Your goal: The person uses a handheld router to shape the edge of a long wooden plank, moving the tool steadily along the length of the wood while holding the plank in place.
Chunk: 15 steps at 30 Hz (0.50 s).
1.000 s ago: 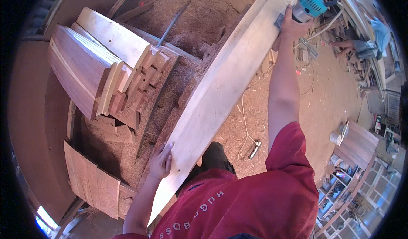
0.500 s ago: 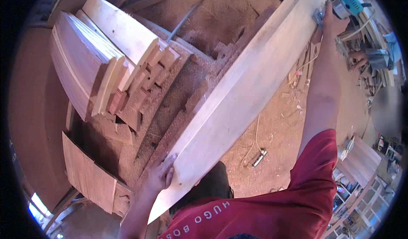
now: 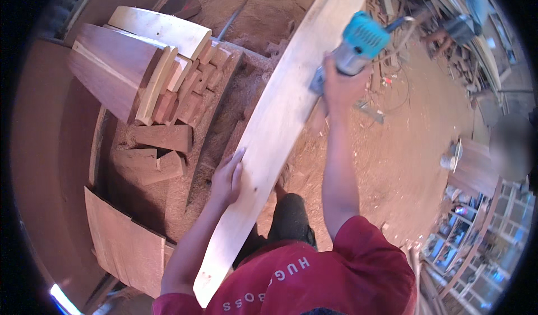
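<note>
A long pale wooden board [image 3: 274, 124] runs slantwise from my lap up to the far edge of the view. With my right hand [image 3: 343, 88] I grip a teal and silver trim router [image 3: 361, 40], its base at the board's right edge. The router's underside and bit are hidden. My left hand [image 3: 227, 179] grips the board's left edge, nearer to me, with its fingers curled against the wood.
Stacked planks and curved boards [image 3: 120, 71] stand to the left on a sawdust-covered bench. A thin wooden panel [image 3: 126, 242] lies nearer. Offcuts are scattered at the far right, where another person [image 3: 471, 12] is. Shelving [image 3: 482, 236] stands at the right.
My right hand has brought the router nearer along the board's right edge. The view has shifted, and the board appears steeper. My left hand remains at the board's left edge.
</note>
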Motion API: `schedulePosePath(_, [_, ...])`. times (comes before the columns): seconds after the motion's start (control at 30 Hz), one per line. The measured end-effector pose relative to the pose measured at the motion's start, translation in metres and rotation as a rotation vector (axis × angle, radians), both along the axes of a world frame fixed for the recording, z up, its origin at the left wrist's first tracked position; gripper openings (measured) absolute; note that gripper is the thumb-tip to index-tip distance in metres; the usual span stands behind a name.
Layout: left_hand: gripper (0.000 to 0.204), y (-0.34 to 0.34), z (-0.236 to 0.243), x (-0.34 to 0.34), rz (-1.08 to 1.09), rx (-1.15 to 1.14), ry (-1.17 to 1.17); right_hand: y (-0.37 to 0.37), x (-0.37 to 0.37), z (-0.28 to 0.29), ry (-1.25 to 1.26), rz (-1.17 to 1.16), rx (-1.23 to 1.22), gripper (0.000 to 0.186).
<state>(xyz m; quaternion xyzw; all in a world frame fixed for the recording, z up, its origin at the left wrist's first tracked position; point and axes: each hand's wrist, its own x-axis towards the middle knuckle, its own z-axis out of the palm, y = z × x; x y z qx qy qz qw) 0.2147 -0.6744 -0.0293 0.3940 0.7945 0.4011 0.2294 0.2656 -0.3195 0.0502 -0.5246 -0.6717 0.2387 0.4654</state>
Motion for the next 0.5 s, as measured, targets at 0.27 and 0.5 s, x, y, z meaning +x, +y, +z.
schedulePosePath(0.27, [0.042,-0.007,-0.018,-0.007,0.033,0.148,-0.061,-0.296,0.084,-0.014,0.074,0.076,-0.106,0.085])
schedulePosePath(0.5, [0.042,-0.006,-0.024,-0.001,0.035,0.15,-0.065,-0.456,0.143,-0.047,0.255,0.164,-0.186,0.088])
